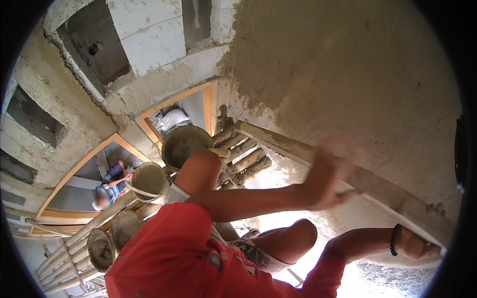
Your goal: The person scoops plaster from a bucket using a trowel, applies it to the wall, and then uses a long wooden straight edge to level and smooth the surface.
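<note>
A long, mortar-smeared straightedge (pixel 390 196) slants along the plastered wall (pixel 348 64), from the middle of the view down to the right. At its lower right end, my right hand (pixel 416 246), with a dark beaded band at the wrist, is closed around it. My left hand (pixel 330 174) is by the middle of the straightedge. Motion smears its fingers, so I cannot tell whether they grip it. Part of the wall's coat looks darker and wetter beside a paler patch.
Left of my knees stand a large mortar tub (pixel 186 145), a pail (pixel 149 180) and more mortar containers (pixel 101 250). Bamboo poles (pixel 74 258) form a platform at lower left. Through a wood-framed opening (pixel 134 151), another person (pixel 112 186) shows below.
</note>
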A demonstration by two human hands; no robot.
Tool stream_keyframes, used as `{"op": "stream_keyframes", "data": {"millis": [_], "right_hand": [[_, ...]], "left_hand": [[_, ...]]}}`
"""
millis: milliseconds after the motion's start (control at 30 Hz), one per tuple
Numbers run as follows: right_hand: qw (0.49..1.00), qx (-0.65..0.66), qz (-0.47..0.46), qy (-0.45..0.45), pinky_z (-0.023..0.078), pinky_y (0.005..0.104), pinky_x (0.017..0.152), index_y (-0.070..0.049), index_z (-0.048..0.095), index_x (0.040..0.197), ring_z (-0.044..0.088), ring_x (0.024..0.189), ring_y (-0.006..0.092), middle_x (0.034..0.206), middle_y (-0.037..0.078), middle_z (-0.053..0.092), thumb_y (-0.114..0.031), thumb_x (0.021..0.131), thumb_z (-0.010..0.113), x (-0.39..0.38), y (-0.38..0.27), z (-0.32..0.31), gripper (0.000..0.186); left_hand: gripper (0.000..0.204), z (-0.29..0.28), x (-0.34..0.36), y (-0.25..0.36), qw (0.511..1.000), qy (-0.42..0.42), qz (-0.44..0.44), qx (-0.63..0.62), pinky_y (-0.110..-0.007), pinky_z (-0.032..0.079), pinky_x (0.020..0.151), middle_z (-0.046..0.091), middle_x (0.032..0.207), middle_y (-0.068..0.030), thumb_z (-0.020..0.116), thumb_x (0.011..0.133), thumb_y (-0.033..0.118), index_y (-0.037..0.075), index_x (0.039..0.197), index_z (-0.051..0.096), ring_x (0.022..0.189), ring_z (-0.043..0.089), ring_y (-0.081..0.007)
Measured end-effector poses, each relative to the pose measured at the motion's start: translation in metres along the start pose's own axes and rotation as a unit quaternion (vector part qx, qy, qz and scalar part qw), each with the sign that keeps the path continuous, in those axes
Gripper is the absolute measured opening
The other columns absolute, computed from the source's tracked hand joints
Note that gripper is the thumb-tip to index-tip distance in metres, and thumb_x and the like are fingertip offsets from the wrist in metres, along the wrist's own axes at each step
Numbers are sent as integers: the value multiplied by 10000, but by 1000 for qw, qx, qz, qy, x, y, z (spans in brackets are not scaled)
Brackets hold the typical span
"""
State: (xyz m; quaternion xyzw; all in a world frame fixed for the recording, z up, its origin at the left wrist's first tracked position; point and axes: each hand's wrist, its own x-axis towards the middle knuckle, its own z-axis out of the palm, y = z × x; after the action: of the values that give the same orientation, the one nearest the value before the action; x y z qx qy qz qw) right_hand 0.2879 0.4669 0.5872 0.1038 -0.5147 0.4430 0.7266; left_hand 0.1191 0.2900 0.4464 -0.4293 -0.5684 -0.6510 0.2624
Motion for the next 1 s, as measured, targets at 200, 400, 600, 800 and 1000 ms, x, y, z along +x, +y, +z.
{"op": "stream_keyframes", "data": {"millis": [200,400,600,800,1000], "right_hand": [[953,254,81,-146,322,304,654,-34,517,1010,311,758,177,774,28,303,-437,787,593,-8,9,-80,467],[855,443,169,-211,367,333,691,-5,486,1119,384,835,209,852,90,367,-481,838,562,-50,41,-76,557],[977,60,176,105,310,487,1114,6,268,1458,436,1278,373,1395,239,407,-553,978,290,-112,27,-92,737],[901,-278,322,86,472,411,877,1,390,1404,530,1056,267,1278,199,512,-334,986,471,-152,39,-172,541],[865,-229,405,186,562,363,718,35,582,1091,567,792,148,929,93,566,-224,921,612,-189,111,-247,312]], "left_hand": [[675,-39,-71,-40,603,97,-755,-240,-481,483,926,463,1150,-167,679,876,369,56,1329,289,1020,562,-320],[375,-11,-78,-102,474,206,-746,-419,-466,531,928,544,1197,-140,599,929,268,32,1189,466,1064,601,-293],[315,26,-120,-189,458,297,-703,-457,-437,530,946,567,1162,-116,591,904,137,8,1167,477,1071,596,-267],[366,41,-160,-277,514,344,-624,-478,-445,515,971,516,1276,-117,598,907,119,10,1228,457,1140,553,-271],[443,77,-152,-332,556,227,-697,-392,-582,424,1006,452,1390,-92,542,967,292,104,1344,406,1225,498,-296]]}}
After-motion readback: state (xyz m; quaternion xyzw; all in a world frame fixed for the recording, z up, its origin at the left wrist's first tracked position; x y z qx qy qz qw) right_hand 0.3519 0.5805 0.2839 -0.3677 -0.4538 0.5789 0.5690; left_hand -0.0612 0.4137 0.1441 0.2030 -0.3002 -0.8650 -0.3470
